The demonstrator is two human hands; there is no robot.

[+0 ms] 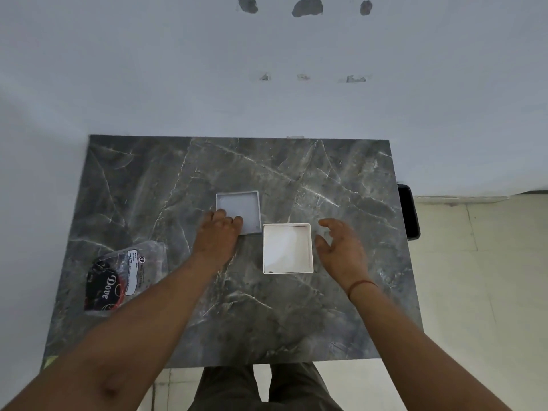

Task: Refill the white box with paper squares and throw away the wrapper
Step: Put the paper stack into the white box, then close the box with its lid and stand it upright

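Note:
A white square box (287, 248) stands open on the dark marble table (296, 315), white inside. Its shallow lid (241, 207) lies upside down just behind and to the left. My left hand (218, 237) rests palm down with its fingertips on the lid's near edge. My right hand (341, 247) hovers just right of the box, fingers spread and curled, holding nothing. A clear plastic wrapper (124, 274) printed with "Dove" lies at the table's left side, apart from both hands.
The table stands against a pale wall (267, 84) with patched marks. A black bin (409, 212) sits beside the table's right edge on the tiled floor (480, 277). My legs show below the near edge.

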